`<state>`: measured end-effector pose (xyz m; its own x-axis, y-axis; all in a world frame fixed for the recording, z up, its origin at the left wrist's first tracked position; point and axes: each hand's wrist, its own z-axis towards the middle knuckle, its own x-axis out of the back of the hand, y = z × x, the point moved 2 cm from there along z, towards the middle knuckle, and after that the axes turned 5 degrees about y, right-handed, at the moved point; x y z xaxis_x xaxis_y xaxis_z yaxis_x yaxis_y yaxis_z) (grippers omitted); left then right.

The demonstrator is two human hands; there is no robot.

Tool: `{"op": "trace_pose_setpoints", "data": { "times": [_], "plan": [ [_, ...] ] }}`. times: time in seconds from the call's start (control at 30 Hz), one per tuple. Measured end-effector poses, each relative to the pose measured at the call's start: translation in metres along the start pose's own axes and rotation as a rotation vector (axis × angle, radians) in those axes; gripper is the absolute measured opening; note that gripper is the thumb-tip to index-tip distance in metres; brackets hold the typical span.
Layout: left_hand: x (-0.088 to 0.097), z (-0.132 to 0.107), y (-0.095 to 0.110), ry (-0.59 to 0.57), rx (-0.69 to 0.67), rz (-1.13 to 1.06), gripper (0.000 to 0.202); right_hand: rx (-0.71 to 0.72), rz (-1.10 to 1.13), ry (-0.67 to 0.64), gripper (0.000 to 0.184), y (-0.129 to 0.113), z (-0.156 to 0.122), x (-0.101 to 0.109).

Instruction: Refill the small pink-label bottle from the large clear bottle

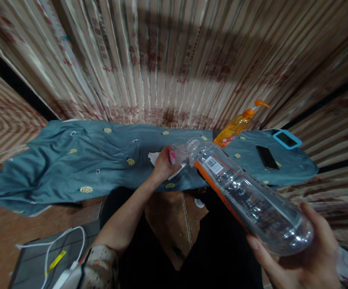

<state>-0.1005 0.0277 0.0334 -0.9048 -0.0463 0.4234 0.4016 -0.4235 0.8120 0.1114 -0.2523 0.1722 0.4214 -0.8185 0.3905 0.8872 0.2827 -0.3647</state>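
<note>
My right hand [309, 249] grips the base of a large clear plastic bottle [246, 196] with an orange label edge and a barcode. The bottle is tilted, its neck pointing up and to the left. My left hand [162, 165] is wrapped round a smaller clear bottle [181, 152] with a pink patch. The mouths of the two bottles meet or nearly touch; I cannot tell which. Under my left hand a crumpled white tissue [154, 157] lies on the cloth. Just behind the large bottle stands an orange pump bottle [234, 127] with yellow-orange liquid.
A blue-green cloth with yellow prints [116, 140] covers the narrow table. A dark phone [267, 157] and a blue-framed device [287, 139] lie at its right end. Pleated curtains [162, 60] hang behind. A white cable [46, 257] lies at lower left.
</note>
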Motion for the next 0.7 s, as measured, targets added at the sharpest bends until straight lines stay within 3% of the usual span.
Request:
{"op": "trace_pose_setpoints", "data": {
  "times": [0.4,0.7],
  "plan": [
    [0.000,0.000,0.000,-0.002,0.007,0.016,0.086,-0.006,0.018,-0.013,0.098,-0.002,0.001,0.000],
    [0.001,0.000,0.002,0.014,-0.011,0.007,0.083,-0.036,0.024,0.011,0.106,0.004,-0.005,0.002]
  ]
}}
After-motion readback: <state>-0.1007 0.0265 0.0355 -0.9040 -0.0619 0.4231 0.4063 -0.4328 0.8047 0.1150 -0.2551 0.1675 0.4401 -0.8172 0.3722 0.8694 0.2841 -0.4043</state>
